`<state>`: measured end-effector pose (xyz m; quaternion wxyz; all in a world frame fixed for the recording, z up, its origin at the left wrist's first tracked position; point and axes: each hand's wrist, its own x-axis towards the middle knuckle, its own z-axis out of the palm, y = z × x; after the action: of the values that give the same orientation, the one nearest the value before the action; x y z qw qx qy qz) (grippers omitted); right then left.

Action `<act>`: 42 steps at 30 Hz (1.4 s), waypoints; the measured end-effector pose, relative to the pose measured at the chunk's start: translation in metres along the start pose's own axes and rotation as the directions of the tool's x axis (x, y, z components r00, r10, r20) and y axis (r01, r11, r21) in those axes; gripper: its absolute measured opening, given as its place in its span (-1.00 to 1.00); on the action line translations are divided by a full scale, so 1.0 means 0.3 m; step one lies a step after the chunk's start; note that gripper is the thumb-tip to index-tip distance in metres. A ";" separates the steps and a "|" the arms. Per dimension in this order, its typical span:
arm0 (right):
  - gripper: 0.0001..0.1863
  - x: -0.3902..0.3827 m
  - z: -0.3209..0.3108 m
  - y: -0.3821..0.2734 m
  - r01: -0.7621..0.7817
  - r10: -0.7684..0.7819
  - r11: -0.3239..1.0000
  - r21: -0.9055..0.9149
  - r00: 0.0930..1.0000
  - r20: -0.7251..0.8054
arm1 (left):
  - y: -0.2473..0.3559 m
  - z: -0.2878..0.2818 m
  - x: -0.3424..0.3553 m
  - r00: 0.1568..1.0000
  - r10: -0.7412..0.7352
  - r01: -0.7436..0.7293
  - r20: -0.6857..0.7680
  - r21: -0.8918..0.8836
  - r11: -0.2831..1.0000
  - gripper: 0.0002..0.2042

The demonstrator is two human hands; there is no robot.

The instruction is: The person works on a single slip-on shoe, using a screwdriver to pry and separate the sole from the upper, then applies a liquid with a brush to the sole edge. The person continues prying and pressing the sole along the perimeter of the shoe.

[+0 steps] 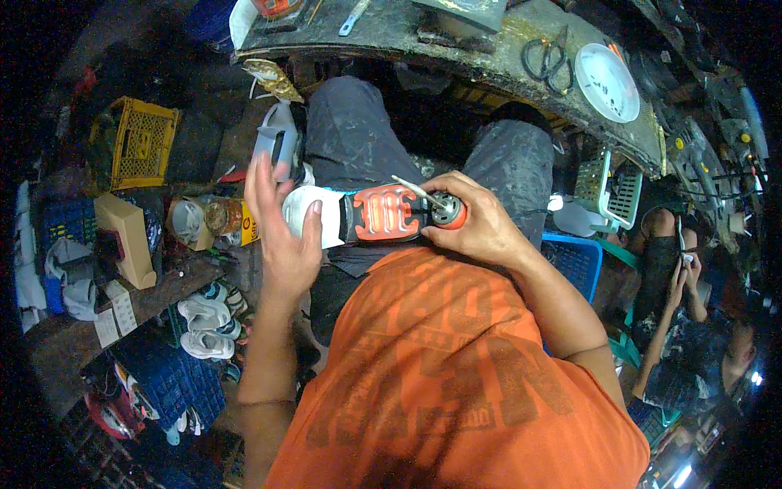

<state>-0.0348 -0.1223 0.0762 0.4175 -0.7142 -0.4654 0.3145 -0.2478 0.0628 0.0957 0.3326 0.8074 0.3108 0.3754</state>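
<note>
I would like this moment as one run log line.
left hand: spread, at white end of shoe | right hand: gripping shoe's other end and, apparently, thin stick | bench: scissors, white bowl

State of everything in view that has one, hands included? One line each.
Shoe: sole side up
Left hand: fingers outstretched, thumb over shoe's white end
Right hand: curled around shoe's red end
Thin pale stick: slanted at right hand
White bowl: dark bits inside
Scissors: lying on bench; blade opening unclear
</note>
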 end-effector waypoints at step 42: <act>-0.63 -0.109 -0.065 -0.038 -0.179 0.331 0.832 -0.525 0.920 0.212 | -0.076 0.167 0.023 0.729 0.234 -0.354 0.643 0.062 0.933 -0.14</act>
<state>-0.0352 -0.1561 0.0972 0.1003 -0.7984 -0.4864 0.3405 -0.2092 0.0663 0.0559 0.2784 0.9512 0.0831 0.1041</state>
